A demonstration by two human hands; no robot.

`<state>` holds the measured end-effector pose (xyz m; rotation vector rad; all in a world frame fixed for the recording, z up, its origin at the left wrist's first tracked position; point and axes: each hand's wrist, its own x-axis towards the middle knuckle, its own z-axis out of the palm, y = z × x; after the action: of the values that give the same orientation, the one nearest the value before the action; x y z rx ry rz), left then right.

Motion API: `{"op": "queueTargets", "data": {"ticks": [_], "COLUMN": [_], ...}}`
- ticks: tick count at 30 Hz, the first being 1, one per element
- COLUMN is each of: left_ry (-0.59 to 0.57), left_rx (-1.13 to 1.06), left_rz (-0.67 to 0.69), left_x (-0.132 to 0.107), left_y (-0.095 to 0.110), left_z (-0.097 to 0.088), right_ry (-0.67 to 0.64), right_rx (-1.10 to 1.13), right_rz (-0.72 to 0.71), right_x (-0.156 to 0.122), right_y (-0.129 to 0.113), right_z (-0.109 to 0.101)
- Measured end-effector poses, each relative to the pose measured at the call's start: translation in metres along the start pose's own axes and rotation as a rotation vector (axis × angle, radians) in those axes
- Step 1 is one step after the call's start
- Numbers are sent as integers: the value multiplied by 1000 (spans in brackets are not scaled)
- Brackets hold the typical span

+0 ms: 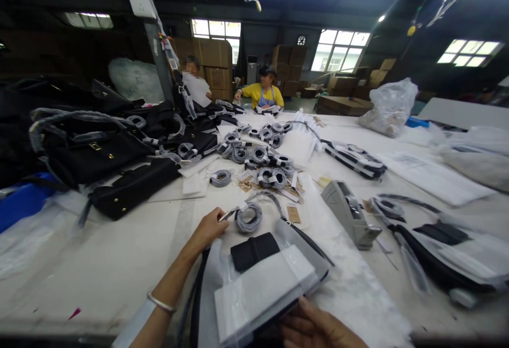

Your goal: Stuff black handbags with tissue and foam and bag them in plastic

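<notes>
A black handbag (207, 289) lies on the table's near edge, with translucent wrapping around it. On top of it rest a folded white sheet in clear plastic (264, 289) and a small black pouch-like piece (254, 251). My left hand (211, 228) is closed in a pinch on the end of the bag's strap (228, 214), left of a plastic-wrapped coil of strap (248, 217). The wrapped handle arches behind that coil. At the bag's lower right edge, my right hand (318, 327) grips the rim, thumb on top, its other fingers partly hidden.
A grey tape dispenser (350, 214) stands to the right. Wrapped strap coils (258, 154) and tags cover the middle. Black bags (95, 151) pile up at left; another bag (441, 252) lies at right. Two people (265, 93) are across the table.
</notes>
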<state>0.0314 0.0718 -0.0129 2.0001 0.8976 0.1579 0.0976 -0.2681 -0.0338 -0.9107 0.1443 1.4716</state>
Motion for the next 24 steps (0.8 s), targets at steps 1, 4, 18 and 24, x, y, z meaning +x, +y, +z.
{"op": "queueTargets", "data": {"ticks": [1, 4, 18, 24], "left_ry": [-18, -69, 119, 176], "left_rx": [-65, -237, -428, -464], "left_rz": [-2, -8, 176, 182], "left_x": [-4, -20, -56, -50], "left_y": [2, 11, 74, 84], "left_z": [0, -4, -23, -8], "right_ry": [-4, -21, 87, 106], "right_rx": [35, 86, 210, 237], "right_rz": [18, 28, -454, -651], "right_x": [0, 4, 42, 26], "right_y": [0, -1, -18, -40], "right_z": [3, 8, 51, 50]}}
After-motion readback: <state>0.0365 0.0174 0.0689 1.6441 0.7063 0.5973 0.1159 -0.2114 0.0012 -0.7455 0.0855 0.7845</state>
